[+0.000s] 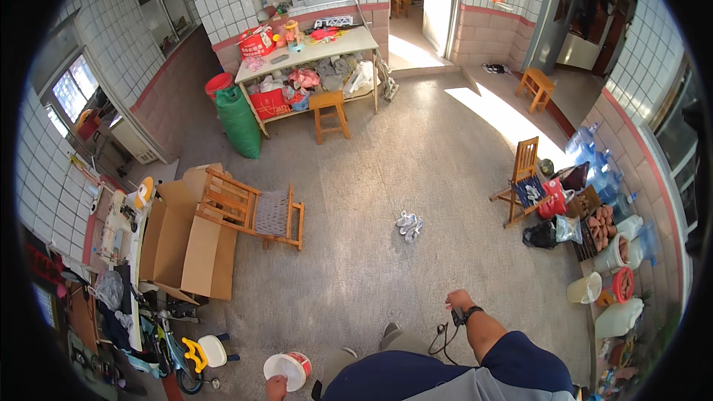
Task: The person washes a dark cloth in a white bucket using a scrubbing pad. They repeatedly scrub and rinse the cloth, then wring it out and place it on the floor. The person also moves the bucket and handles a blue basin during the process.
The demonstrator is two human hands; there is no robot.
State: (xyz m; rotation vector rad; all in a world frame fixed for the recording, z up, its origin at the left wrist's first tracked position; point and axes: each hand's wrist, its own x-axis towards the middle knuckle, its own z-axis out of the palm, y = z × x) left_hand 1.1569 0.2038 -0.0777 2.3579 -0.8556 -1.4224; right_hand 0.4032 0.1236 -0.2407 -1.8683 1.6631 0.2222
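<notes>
At the bottom edge, my left hand (276, 387) is closed at the rim of a white plastic bucket (299, 367) with a red printed band. The bucket's mouth faces up, and its visible inside is pale. My right hand (459, 299) hangs over the bare concrete floor on the right, fingers curled and palm side hidden. A dark band with a small device circles that wrist, and a black cable (443, 340) hangs beside it. Farther ahead, a pair of grey-and-white shoes (410, 226) lies on the floor.
On the left are a wooden folding chair (250, 209), an open cardboard box (207, 256) and a child's chair (213, 351). A table (328, 44), green sack (237, 122) and wooden stool (327, 101) stand ahead. Buckets (585, 288), water jugs (604, 170) and another chair (525, 184) line the right.
</notes>
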